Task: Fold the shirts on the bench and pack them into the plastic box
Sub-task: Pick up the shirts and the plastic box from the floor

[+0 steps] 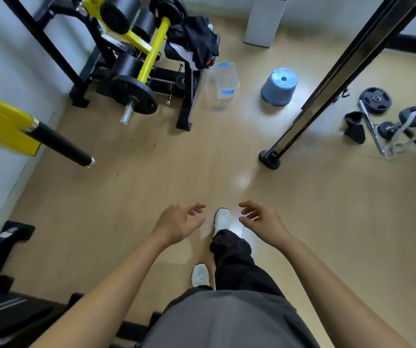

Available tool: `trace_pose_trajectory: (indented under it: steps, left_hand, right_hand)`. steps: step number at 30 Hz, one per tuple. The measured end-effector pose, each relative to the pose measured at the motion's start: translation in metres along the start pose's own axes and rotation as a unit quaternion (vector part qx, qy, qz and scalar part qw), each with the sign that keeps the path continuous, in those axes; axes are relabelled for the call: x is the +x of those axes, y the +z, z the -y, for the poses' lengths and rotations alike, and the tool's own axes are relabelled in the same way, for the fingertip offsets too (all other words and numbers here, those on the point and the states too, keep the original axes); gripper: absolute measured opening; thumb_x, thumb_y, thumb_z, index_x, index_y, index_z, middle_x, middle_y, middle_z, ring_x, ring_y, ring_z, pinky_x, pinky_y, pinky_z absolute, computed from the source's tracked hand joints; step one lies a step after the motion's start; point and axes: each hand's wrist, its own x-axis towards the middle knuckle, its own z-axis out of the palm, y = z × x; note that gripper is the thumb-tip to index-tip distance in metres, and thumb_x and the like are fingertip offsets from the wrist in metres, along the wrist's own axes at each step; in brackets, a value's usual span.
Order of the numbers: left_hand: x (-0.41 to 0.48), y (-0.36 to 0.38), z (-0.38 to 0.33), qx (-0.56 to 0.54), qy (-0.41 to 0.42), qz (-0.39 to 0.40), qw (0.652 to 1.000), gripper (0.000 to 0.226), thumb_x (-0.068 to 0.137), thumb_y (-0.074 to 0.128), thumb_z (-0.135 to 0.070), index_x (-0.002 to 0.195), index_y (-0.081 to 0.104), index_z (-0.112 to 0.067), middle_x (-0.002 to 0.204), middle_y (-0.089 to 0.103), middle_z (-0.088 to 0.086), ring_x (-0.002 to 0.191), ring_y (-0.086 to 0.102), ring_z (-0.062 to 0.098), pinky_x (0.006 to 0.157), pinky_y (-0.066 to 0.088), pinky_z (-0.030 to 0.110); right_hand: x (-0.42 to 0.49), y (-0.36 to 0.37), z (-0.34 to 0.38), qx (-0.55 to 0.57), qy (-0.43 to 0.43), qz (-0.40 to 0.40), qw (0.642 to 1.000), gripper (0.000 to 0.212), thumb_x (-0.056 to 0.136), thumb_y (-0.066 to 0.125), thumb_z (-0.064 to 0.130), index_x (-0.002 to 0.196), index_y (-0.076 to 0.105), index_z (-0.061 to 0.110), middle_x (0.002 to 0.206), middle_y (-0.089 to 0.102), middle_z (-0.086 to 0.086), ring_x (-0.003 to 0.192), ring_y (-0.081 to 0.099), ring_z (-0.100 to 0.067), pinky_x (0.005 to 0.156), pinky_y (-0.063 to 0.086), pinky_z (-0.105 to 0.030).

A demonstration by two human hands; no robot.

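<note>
Two hands out in front, both empty: left hand (179, 223) and right hand (264, 222) side by side, palms turned toward each other, fingers loosely curled, gripping nothing. Between them, lower down, one white shoe (222, 219). Well ahead of both hands and slightly to the left, dark shirts (199, 43) heaped unfolded on the bench (171, 50). Just beside that bench, nearer the hands than the heap, clear plastic box (225, 79) on the floor. Right of the box, blue stool (279, 86).
</note>
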Motion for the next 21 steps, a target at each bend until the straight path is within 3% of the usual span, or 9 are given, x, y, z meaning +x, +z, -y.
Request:
trace_pose_trajectory:
  steps: [7, 12, 15, 21]
  left_hand:
    - [0.135, -0.062, -0.038, 0.002, -0.017, 0.002, 1.0, 0.034, 0.089, 0.066, -0.041, 0.123, 0.067, -0.034, 0.104, 0.07, -0.018, 0.096, 0.064, -0.002, 0.092, 0.053, 0.034]
    - [0.219, -0.113, -0.055, -0.002, -0.03, -0.013, 0.999, 0.033, 0.089, 0.067, -0.036, 0.122, 0.067, -0.033, 0.104, 0.07, -0.019, 0.096, 0.064, 0.0, 0.092, 0.053, 0.036]
    - [0.267, -0.143, -0.056, -0.014, -0.049, -0.033, 0.998, 0.032, 0.089, 0.067, -0.034, 0.12, 0.069, -0.033, 0.102, 0.07, -0.02, 0.094, 0.065, -0.001, 0.091, 0.054, 0.035]
    - [0.399, -0.192, -0.052, 0.004, -0.041, 0.009, 0.999, 0.033, 0.088, 0.067, -0.037, 0.121, 0.068, -0.037, 0.101, 0.069, -0.022, 0.095, 0.064, 0.001, 0.092, 0.053, 0.036]
  right_hand:
    - [0.14, -0.065, 0.036, 0.033, -0.009, -0.017, 0.999, 0.032, 0.088, 0.07, 0.023, 0.118, 0.064, 0.028, 0.099, 0.065, 0.008, 0.087, 0.062, -0.005, 0.072, 0.045, -0.012]
    - [0.233, -0.113, 0.068, 0.032, -0.013, -0.012, 0.999, 0.032, 0.086, 0.071, 0.022, 0.117, 0.065, 0.026, 0.096, 0.064, 0.009, 0.085, 0.063, -0.008, 0.079, 0.054, -0.027]
    - [0.284, -0.14, 0.088, 0.011, -0.009, -0.013, 1.0, 0.033, 0.087, 0.07, 0.026, 0.119, 0.064, 0.028, 0.097, 0.064, 0.012, 0.086, 0.063, -0.005, 0.078, 0.055, -0.027]
    - [0.399, -0.186, 0.121, -0.045, 0.007, 0.0, 0.999, 0.035, 0.088, 0.069, 0.027, 0.123, 0.063, 0.026, 0.101, 0.065, 0.009, 0.09, 0.063, -0.009, 0.084, 0.052, -0.028]
